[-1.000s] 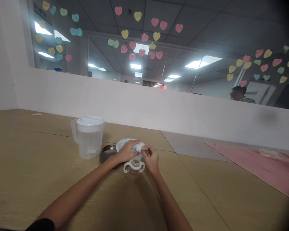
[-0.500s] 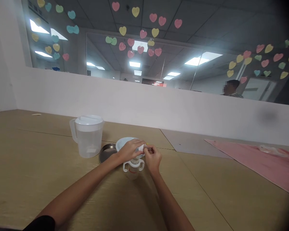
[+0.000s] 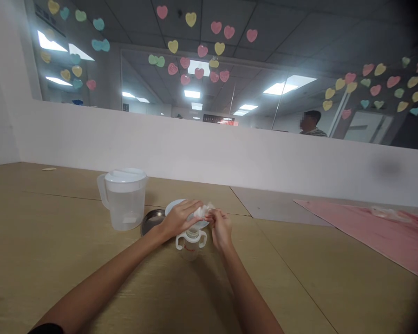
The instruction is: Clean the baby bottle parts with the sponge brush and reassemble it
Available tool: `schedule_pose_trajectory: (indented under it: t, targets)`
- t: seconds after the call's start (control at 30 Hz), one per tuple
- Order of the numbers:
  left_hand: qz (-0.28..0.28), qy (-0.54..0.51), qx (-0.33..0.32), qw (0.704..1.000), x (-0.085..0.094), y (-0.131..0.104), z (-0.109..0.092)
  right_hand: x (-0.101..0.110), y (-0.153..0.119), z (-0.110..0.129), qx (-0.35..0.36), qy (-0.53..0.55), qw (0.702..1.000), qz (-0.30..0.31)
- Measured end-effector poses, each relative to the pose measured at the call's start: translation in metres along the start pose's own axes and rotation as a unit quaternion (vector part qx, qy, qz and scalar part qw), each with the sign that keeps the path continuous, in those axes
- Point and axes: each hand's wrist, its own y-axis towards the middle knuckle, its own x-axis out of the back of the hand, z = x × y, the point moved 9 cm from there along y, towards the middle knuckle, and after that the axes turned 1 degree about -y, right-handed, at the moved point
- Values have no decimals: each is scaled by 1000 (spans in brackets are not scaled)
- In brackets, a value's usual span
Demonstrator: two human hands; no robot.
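Observation:
A clear baby bottle point(image 3: 190, 252) with a white two-handled ring stands upright on the table, its neck uncovered. Just above and behind it, my left hand point(image 3: 181, 219) closes its fingers on a small white bottle top point(image 3: 202, 211), blurred by motion. My right hand point(image 3: 222, 228) pinches the other end of that top; its fingertips hide part of it. Behind my hands lies a pale blue bowl point(image 3: 172, 207), partly covered by them. A shiny metal dish point(image 3: 149, 223) sits left of the bowl, partly behind my left wrist.
A lidded translucent pitcher point(image 3: 127, 206) of water stands to the left. Pink cloth point(image 3: 365, 232) covers the right side, with a crumpled clear plastic piece point(image 3: 386, 213) on it. A white wall point(image 3: 195, 153) closes off the back, below a window. A person point(image 3: 311, 123) shows through the glass.
The white top has shifted slightly and become blurred between my hands. Both hands stay above the bottle. The view has shifted a little, and the person behind the glass appears further left.

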Motion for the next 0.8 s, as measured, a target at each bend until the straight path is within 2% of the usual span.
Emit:
schedule_pose_trajectory:
  t: [0.1,0.2,0.27,0.37,0.47,0.6,0.7,0.8]
  targets:
    - [-66,-26,93,993,14,-4,32,5,6,-2,-8,16,1000,4]
    - [-56,-53,162,984,9,-12,65,12,11,-4,33,-87,996,8]
    - [-31,-57,188,980,-3,-21,82,14,12,-3,92,-223,970,11]
    - [4,-33,229,973,-20,-37,100,9,9,-7,149,-384,911,34]
    - [47,1,267,963,-33,-51,108,5,7,-15,150,-474,866,57]
    - [79,17,307,948,-37,-57,109,-2,1,-17,169,-535,822,95]
    - [93,15,324,942,-41,-58,110,-6,-1,-21,187,-552,803,121]
    - [96,12,323,941,-46,-58,112,-6,0,-25,189,-554,801,127]
